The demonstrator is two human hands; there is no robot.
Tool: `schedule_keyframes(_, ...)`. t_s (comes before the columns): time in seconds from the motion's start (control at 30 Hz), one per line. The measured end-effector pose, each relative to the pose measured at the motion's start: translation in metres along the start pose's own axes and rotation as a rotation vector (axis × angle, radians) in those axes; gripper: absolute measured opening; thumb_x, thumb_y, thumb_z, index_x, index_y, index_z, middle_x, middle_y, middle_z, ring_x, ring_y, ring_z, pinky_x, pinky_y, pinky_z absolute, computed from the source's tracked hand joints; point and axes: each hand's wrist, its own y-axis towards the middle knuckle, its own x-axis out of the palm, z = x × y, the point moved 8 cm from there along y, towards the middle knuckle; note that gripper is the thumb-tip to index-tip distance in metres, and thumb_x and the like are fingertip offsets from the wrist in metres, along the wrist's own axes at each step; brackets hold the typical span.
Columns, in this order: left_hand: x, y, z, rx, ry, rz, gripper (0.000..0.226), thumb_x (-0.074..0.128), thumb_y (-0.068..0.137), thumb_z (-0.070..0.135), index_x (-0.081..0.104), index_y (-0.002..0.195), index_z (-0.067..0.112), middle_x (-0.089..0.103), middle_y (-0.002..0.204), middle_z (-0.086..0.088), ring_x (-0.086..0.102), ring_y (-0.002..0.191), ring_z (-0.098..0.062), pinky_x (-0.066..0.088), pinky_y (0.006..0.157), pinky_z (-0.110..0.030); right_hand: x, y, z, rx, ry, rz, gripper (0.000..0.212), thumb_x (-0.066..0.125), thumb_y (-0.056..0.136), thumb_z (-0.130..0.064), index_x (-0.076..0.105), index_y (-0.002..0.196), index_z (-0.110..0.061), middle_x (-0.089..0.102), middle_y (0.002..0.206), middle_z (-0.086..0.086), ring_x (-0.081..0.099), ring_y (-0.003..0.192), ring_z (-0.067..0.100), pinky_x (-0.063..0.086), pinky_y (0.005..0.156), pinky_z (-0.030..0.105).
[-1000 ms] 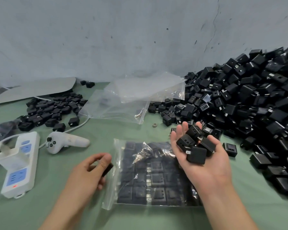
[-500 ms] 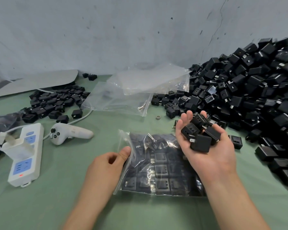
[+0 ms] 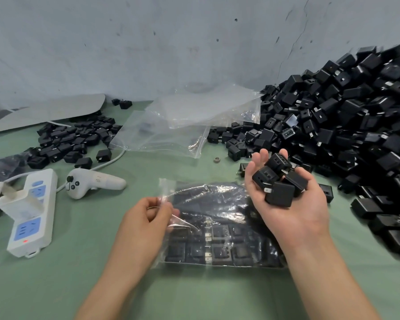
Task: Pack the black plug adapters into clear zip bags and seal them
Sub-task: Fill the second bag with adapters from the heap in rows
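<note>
Pinching the open edge of the clear plastic zip bag [image 3: 217,239] on the green table [image 3: 79,285] with the left hand [image 3: 146,218]. Cupping small black square plug adapters [image 3: 278,181] in the right hand [image 3: 293,209], just above. Might spill if tipped too fast.

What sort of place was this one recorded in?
Likely a small packing workshop bench: a large loose pile of black plug adapters against a bare wall, spare clear zip bags on the green table, and a partly filled bag.
</note>
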Motion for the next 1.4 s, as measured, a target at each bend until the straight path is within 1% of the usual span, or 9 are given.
schedule_keyframes(0.13, 0.000, 0.001, 0.002, 0.004, 0.042, -0.025, 0.014, 0.057, 0.099, 0.029, 0.064, 0.095, 0.018, 0.077, 0.082, 0.013, 0.062, 0.060, 0.001, 0.048, 0.065, -0.031, 0.000, 0.000, 0.001, 0.001, -0.002, 0.010, 0.036, 0.045, 0.098, -0.027, 0.066, 0.125, -0.019, 0.068, 0.121, 0.016, 0.070, 0.103, 0.035, 0.055, 0.088, 0.048)
schedule_keyframes(0.27, 0.004, 0.003, 0.001, -0.028, 0.079, -0.056, 0.017, 0.049, 0.101, 0.038, 0.056, 0.100, 0.022, 0.076, 0.083, 0.016, 0.045, 0.052, -0.015, 0.039, 0.049, -0.025, -0.002, 0.000, 0.006, 0.024, -0.016, 0.016, 0.039, 0.045, 0.097, -0.027, 0.065, 0.129, -0.020, 0.068, 0.122, 0.016, 0.069, 0.106, 0.035, 0.055, 0.089, 0.049)
schedule_keyframes(0.43, 0.013, 0.004, -0.001, -0.115, -0.040, -0.129, 0.017, 0.047, 0.103, 0.033, 0.053, 0.106, 0.018, 0.078, 0.087, 0.007, 0.053, 0.048, -0.007, 0.039, 0.057, -0.032, 0.000, 0.000, 0.015, 0.049, -0.032, 0.004, 0.044, 0.046, 0.094, -0.027, 0.062, 0.135, -0.024, 0.068, 0.124, 0.015, 0.068, 0.109, 0.034, 0.057, 0.084, 0.048)
schedule_keyframes(0.6, -0.027, -0.002, 0.040, 0.177, 0.106, 0.200, 0.011, 0.055, 0.095, 0.042, 0.058, 0.105, 0.038, 0.067, 0.090, 0.016, 0.063, 0.072, 0.000, 0.048, 0.066, -0.028, 0.001, -0.002, 0.024, 0.069, -0.048, 0.000, 0.041, 0.046, 0.095, -0.029, 0.064, 0.131, -0.023, 0.068, 0.124, 0.013, 0.069, 0.107, 0.034, 0.057, 0.086, 0.048)
schedule_keyframes(0.77, 0.041, -0.033, 0.089, 0.384, 0.036, -0.159, 0.017, 0.057, 0.090, 0.054, 0.063, 0.103, 0.044, 0.068, 0.086, 0.016, 0.060, 0.061, -0.003, 0.050, 0.057, -0.024, 0.005, -0.001, 0.036, 0.050, -0.160, -0.026, 0.032, 0.045, 0.095, -0.031, 0.068, 0.117, -0.024, 0.067, 0.129, 0.010, 0.067, 0.112, 0.031, 0.051, 0.098, 0.047)
schedule_keyframes(0.93, 0.081, -0.059, 0.089, 0.550, 0.285, -0.270, 0.039, 0.053, 0.085, 0.059, 0.045, 0.121, 0.049, 0.057, 0.114, 0.026, 0.060, 0.098, 0.004, 0.053, 0.086, -0.031, 0.005, 0.000, 0.045, 0.052, -0.231, -0.066, 0.031, 0.045, 0.093, -0.035, 0.069, 0.111, -0.025, 0.069, 0.127, 0.006, 0.067, 0.112, 0.029, 0.053, 0.094, 0.048)
schedule_keyframes(1.13, 0.070, -0.054, 0.084, 0.478, -0.021, -0.330, 0.029, 0.069, 0.083, 0.031, 0.051, 0.101, 0.045, 0.062, 0.099, 0.012, 0.061, 0.076, -0.004, 0.050, 0.067, -0.026, 0.003, 0.005, 0.041, 0.056, -0.185, -0.036, 0.030, 0.045, 0.093, -0.030, 0.069, 0.111, -0.023, 0.068, 0.126, 0.008, 0.067, 0.109, 0.030, 0.055, 0.089, 0.046)
schedule_keyframes(1.3, -0.026, -0.019, 0.068, 0.346, -0.182, -0.004, 0.025, 0.074, 0.082, 0.037, 0.053, 0.091, 0.048, 0.072, 0.089, 0.008, 0.069, 0.068, -0.011, 0.058, 0.063, -0.025, 0.002, 0.005, 0.024, 0.026, -0.074, -0.005, 0.036, 0.048, 0.089, -0.024, 0.070, 0.118, -0.020, 0.069, 0.123, 0.012, 0.069, 0.105, 0.033, 0.055, 0.085, 0.045)
schedule_keyframes(1.4, -0.059, -0.004, 0.039, 0.216, -0.161, 0.164, 0.021, 0.072, 0.087, 0.038, 0.059, 0.104, 0.036, 0.064, 0.073, 0.010, 0.062, 0.058, -0.006, 0.060, 0.078, -0.048, 0.002, 0.004, 0.018, 0.011, -0.064, 0.000, 0.037, 0.048, 0.091, -0.024, 0.069, 0.121, -0.020, 0.069, 0.122, 0.013, 0.070, 0.104, 0.034, 0.056, 0.084, 0.045)
